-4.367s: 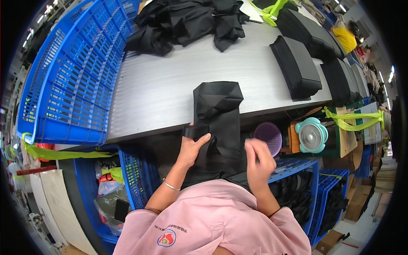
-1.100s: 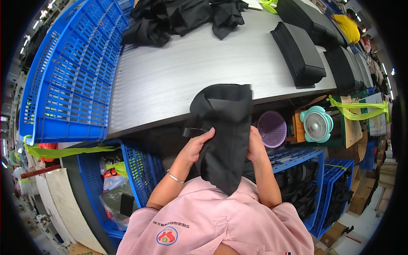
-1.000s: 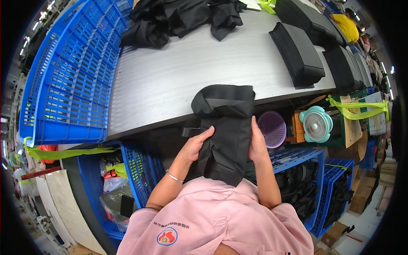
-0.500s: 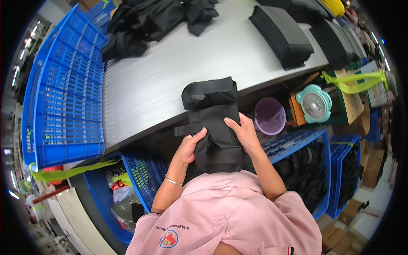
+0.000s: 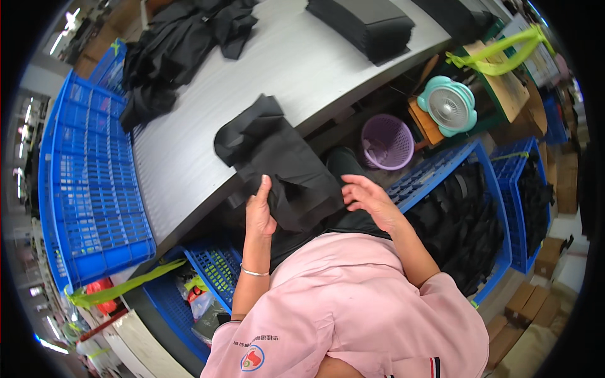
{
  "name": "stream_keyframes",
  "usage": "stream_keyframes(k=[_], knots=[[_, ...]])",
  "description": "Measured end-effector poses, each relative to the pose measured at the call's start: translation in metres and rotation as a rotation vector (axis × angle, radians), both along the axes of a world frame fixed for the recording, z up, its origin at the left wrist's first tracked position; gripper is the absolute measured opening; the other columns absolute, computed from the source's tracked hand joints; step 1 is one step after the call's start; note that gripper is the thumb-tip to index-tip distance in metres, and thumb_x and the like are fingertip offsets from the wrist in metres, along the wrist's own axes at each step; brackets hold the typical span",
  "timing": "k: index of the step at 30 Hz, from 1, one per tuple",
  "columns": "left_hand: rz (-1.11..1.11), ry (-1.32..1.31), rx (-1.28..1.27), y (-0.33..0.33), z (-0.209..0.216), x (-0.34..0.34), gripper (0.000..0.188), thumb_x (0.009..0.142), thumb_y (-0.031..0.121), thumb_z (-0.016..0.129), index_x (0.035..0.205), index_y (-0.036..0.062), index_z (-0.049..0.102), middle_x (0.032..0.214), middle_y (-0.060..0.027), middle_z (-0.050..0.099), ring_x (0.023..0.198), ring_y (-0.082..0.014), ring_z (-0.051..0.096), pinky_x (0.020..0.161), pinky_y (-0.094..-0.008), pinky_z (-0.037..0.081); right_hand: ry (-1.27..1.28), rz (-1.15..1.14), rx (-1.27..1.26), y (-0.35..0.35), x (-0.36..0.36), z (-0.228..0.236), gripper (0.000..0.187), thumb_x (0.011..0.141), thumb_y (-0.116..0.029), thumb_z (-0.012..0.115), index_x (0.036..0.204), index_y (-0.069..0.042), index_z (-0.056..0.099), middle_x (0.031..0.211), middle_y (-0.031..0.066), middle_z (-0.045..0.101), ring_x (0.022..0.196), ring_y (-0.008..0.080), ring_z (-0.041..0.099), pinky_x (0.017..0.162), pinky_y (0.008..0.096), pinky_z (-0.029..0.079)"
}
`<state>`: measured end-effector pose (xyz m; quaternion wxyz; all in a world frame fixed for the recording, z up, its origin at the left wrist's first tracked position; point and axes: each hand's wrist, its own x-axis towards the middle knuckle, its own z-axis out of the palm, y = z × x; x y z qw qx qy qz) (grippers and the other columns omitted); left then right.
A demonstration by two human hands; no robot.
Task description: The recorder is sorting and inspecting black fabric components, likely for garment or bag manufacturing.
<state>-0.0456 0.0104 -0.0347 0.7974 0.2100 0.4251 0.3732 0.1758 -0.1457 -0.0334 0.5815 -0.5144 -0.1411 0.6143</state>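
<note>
A black fabric piece [image 5: 287, 167], sewn like a flat pouch with a folded opening at its far end, lies tilted across my lap and the table's near edge. My left hand [image 5: 259, 211] grips its left side, thumb on top and the other fingers hidden beneath. Beside the right edge of the fabric is my right hand [image 5: 375, 203], fingers loosely apart and holding nothing. Its fingertips are close to the cloth; whether they touch it I cannot tell.
The grey table [image 5: 189, 151] bears a heap of black fabric [image 5: 183, 44] and a stack of black pieces [image 5: 368, 28]. A blue crate [image 5: 97, 183] stands left. Rightward are a purple basket [image 5: 387, 142], a turquoise fan [image 5: 448, 107] and a blue crate of black pieces [image 5: 457, 227].
My right hand has let go of the fabric's right side. The fabric has swung leftward at its far end, still in my left hand. The view has turned somewhat to the right.
</note>
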Motion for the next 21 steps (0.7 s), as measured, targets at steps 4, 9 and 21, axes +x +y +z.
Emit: stream_keyframes(k=[4, 9, 21], knots=[[0.032, 0.036, 0.063, -0.015, 0.006, 0.032, 0.038, 0.094, 0.030, 0.071, 0.114, -0.0010, 0.066, 0.111, -0.0084, 0.070, 0.100, -0.0187, 0.068, 0.089, -0.0339, 0.055, 0.149, -0.035, 0.018, 0.012, -0.032, 0.016, 0.049, 0.088, -0.013, 0.074, 0.129, 0.005, 0.055, 0.114, 0.0129, 0.065, 0.098, 0.0230, 0.067, 0.079, 0.0334, 0.058], [-0.028, 0.076, 0.162, -0.028, 0.024, 0.037, 0.050, 0.098, 0.040, 0.063, 0.115, -0.0078, 0.062, 0.116, -0.0133, 0.068, 0.103, -0.0224, 0.067, 0.093, -0.0369, 0.054, 0.283, 0.065, 0.009, 0.005, -0.033, -0.004, 0.041, 0.090, -0.013, 0.072, 0.124, 0.005, 0.057, 0.101, 0.0137, 0.070, 0.076, 0.0264, 0.071, 0.061, 0.0344, 0.061], [-0.539, 0.024, 0.394, -0.083, 0.019, 0.097, 0.053, 0.102, 0.038, 0.056, 0.141, 0.0022, 0.047, 0.136, -0.0144, 0.058, 0.120, -0.0242, 0.060, 0.093, -0.0382, 0.053, 0.453, -0.738, 0.213, -0.089, 0.015, -0.049, 0.047, 0.084, 0.005, 0.068, 0.129, -0.003, 0.058, 0.120, 0.0101, 0.066, 0.107, 0.0269, 0.066, 0.091, 0.0518, 0.056]])
